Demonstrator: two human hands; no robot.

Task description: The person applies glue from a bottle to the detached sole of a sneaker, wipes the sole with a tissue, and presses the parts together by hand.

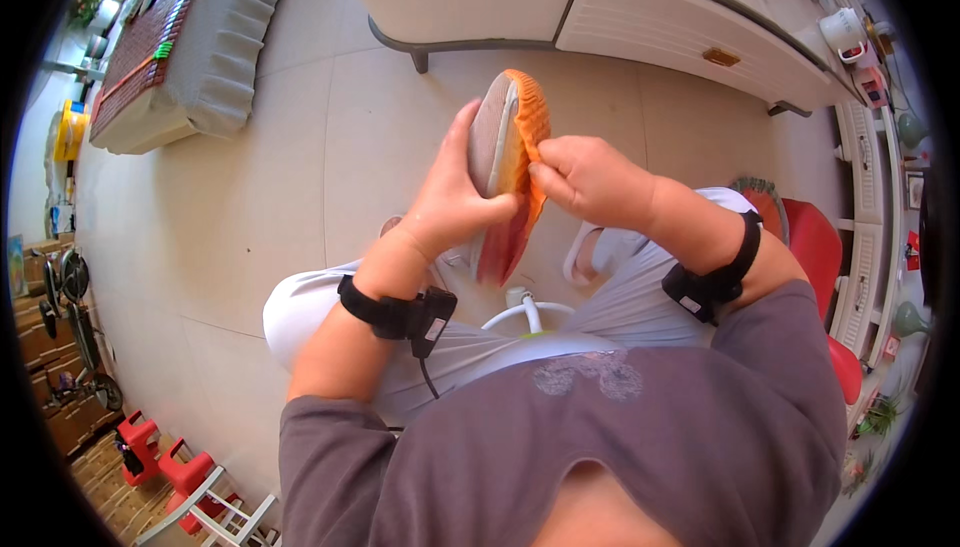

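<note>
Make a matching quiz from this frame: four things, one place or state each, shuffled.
Things:
1. orange shoe
2. left hand
3. right hand
4. mug

Places or states:
A. on the counter, upper right
B. pinching the orange edge
C. held up on edge between both hands
D. wrapped round the sole side

Pairs: 1-C, 2-D, 3-B, 4-A

shoe (pixel 505 172): lower end hidden behind left hand (pixel 455 209), inside not visible | right hand (pixel 590 179): fingers tucked against shoe upper, tips unseen | cabinet (pixel 640 7): top cut off by upper edge | shelf items (pixel 850 32): too small to identify
</note>
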